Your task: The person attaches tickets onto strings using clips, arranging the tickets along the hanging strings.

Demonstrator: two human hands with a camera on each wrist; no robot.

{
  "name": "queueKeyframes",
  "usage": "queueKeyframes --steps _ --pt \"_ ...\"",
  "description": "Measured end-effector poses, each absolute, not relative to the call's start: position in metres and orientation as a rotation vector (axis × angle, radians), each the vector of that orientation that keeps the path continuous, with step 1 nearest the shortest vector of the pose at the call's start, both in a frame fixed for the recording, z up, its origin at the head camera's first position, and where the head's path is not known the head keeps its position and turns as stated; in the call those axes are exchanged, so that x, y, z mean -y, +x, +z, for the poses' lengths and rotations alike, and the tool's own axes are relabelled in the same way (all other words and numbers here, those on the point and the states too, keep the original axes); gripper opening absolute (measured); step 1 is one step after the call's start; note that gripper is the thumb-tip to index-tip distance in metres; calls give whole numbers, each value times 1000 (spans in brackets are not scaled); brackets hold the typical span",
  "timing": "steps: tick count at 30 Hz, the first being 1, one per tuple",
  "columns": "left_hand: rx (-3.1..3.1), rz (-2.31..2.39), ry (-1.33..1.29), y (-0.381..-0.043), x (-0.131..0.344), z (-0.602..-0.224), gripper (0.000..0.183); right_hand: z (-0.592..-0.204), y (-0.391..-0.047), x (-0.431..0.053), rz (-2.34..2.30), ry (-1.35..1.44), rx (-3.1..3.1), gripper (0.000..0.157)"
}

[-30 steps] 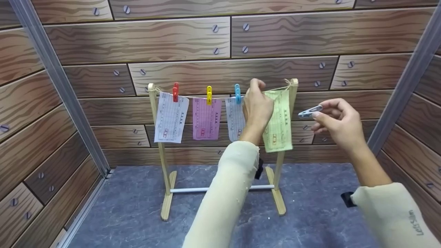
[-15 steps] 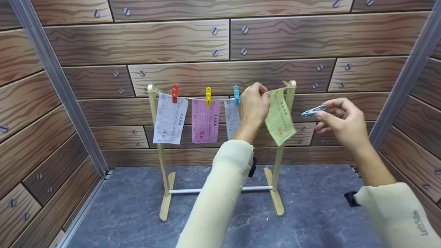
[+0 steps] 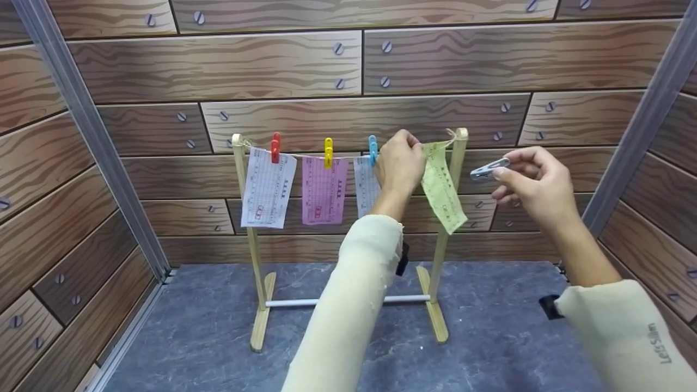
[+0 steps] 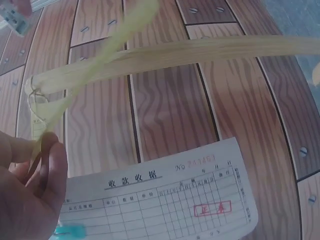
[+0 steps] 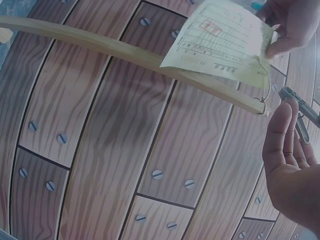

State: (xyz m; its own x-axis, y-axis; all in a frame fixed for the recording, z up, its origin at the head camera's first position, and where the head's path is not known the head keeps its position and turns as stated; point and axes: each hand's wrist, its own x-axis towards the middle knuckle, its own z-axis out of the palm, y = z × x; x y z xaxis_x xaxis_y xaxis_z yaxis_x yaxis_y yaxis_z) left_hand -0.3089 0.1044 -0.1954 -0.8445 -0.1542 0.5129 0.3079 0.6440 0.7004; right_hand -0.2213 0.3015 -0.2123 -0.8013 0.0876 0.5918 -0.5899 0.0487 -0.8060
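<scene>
My left hand (image 3: 400,169) pinches the top edge of a yellow-green receipt slip (image 3: 444,188) at the string near the rack's right post. The slip hangs at a slant, lower end swung right; in the left wrist view the slip (image 4: 117,42) shows edge-on. The left fingertips are partly hidden in the head view. To the right of the post, my right hand (image 3: 544,190) pinches a grey-blue clothespin (image 3: 488,169) between thumb and fingers, apart from string and slip. In the right wrist view the clothespin (image 5: 288,93) points toward the string's knotted end.
A wooden rack (image 3: 458,158) carries the string. Red (image 3: 276,148), yellow (image 3: 328,152) and blue (image 3: 373,149) clothespins hold a white slip (image 3: 268,188), a pink slip (image 3: 324,190) and another white slip (image 3: 367,185), partly behind the left hand. A white bar (image 3: 291,303) joins the feet.
The yellow-green slip has gone from hanging broad and flat to narrower and slanted. My left hand has shifted slightly left and down. The right hand stays nearly in place with the clothespin.
</scene>
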Motion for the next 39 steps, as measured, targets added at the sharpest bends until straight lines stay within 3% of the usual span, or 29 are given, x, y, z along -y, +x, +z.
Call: queueKeyframes --steps 8,11,18,25,39 --pt "2265 -1340 -117 -312 -106 -202 6 -191 -229 -282 1721 555 1884 23" --pt "2251 -1360 -131 -312 -107 -204 7 -177 -234 -270 1553 567 1986 23" --pt "2240 -1240 -201 -311 -109 -204 11 -151 -260 -243 1096 526 2143 6" --pt "2260 -1200 -209 -311 -117 -205 6 -151 -285 -233 568 517 2239 9" --pt "2294 -1190 -183 -314 -115 -211 6 -137 -291 -216 375 422 2633 10"
